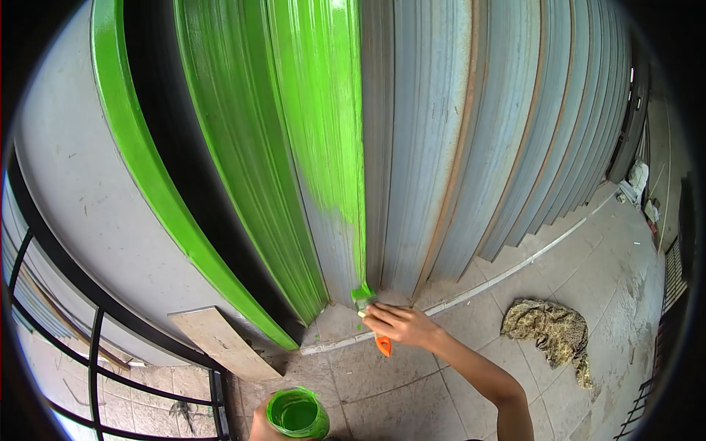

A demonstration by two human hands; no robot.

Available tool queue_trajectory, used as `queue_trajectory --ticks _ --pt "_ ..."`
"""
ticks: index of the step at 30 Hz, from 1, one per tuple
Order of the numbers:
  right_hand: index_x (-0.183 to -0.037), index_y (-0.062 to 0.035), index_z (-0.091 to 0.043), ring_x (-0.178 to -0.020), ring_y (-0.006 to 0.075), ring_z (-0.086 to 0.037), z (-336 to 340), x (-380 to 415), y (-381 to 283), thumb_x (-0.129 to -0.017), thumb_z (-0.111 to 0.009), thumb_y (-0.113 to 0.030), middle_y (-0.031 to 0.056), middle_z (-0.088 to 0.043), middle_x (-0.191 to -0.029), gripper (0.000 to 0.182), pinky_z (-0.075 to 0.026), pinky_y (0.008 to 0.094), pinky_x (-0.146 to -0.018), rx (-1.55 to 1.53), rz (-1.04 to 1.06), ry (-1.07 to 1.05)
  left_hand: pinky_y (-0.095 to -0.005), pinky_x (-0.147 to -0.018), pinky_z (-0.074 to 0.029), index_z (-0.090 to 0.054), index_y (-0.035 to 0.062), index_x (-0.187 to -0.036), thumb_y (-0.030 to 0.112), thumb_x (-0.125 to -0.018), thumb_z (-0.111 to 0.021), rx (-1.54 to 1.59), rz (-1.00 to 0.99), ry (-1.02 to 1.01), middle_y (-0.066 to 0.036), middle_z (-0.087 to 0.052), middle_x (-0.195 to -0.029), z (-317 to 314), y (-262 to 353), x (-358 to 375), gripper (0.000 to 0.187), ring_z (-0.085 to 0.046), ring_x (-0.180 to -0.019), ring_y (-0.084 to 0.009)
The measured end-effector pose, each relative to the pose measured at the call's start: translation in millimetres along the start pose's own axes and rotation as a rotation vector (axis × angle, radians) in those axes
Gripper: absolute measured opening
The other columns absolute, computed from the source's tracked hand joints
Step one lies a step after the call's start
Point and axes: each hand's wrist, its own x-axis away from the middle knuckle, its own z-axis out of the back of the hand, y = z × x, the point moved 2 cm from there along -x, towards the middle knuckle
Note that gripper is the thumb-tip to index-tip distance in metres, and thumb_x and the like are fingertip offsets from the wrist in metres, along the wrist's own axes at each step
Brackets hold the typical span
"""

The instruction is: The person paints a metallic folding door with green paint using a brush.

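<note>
My right hand [397, 323] is closed around a paintbrush [383, 345] with an orange handle. Its green-loaded bristles touch the bottom of a corrugated metal panel [419, 147], at the edge of a ridge. Wet green paint [316, 110] covers the upper part of this fold and runs down its right edge; a grey patch shows low on it. At the bottom of the view, my left hand [263, 426] grips an open container of green paint [298, 413], held upright. Part of that hand is hidden behind the container.
A crumpled patterned cloth [548, 334] lies on the tiled floor [471, 389] to the right. A board [224, 344] leans near the green frame [195, 257] on the left, beside a black metal grille [94, 345]. White scraps [636, 184] lie at the far right.
</note>
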Motion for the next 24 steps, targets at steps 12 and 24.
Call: queue_trajectory --ticks 12,24 --pt "-0.106 -0.0095 -0.068 -0.099 0.0216 -0.07 64 -62 29 -0.082 -0.071 -0.01 0.0101 -0.07 -0.111 0.024 -0.062 0.029 -0.08 0.169 -0.034 0.422 -0.0352 -0.096 -0.05 -0.058 -0.003 -0.119 0.02 -0.049 -0.098 -0.076 -0.034 -0.023 -0.012 -0.067 -0.112 -3 -9 -1 0.084 -0.065 -0.104 -0.0188" --pt "-0.1 -0.0075 -0.067 -0.098 0.0225 -0.071 94 -83 37 -0.081 -0.072 -0.007 0.0109 -0.07 -0.108 0.019 -0.063 0.0307 -0.079 0.216 -0.007 0.549 -0.0358 -0.096 -0.05 -0.057 -0.0033 -0.119 0.021 -0.048 -0.098 -0.044 -0.024 -0.023 -0.012 -0.067 -0.112 -5 -11 -2 0.087 -0.065 -0.103 -0.0193"
